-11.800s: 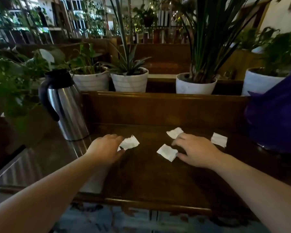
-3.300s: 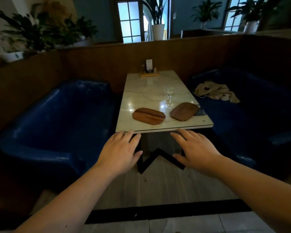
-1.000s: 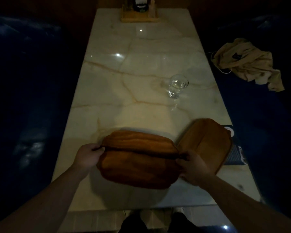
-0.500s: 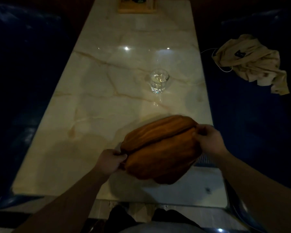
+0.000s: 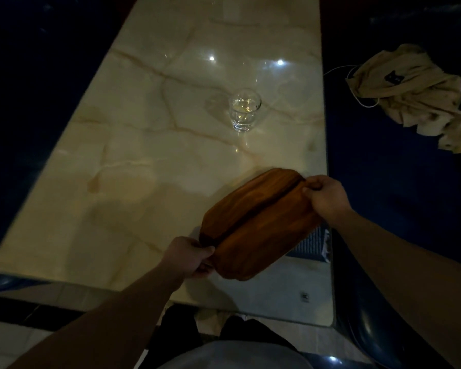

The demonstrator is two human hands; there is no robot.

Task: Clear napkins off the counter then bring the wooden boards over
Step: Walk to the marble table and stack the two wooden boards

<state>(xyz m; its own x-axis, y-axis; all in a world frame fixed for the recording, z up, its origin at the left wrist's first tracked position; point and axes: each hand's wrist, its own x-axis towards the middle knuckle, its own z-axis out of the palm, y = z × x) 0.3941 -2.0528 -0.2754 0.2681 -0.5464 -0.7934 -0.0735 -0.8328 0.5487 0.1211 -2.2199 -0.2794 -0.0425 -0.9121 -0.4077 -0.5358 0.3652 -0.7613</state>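
Two brown wooden boards [image 5: 258, 222] are stacked together, one on top of the other, and held tilted just above the near right part of the marble table [image 5: 144, 169]. My left hand [image 5: 189, 257] grips the stack's near left end. My right hand [image 5: 325, 195] grips its far right end. No napkins are in view.
A glass of water [image 5: 244, 109] stands at the table's middle, beyond the boards. A dark striped flat item [image 5: 313, 243] lies under the boards at the table's right edge. Blue benches flank the table; a beige cloth [image 5: 415, 94] with a white cable lies on the right bench.
Since a second ago my hands slid one board onto the other, then lifted the stack and swung it right. Earlier I left the napkin counter and walked to this table.
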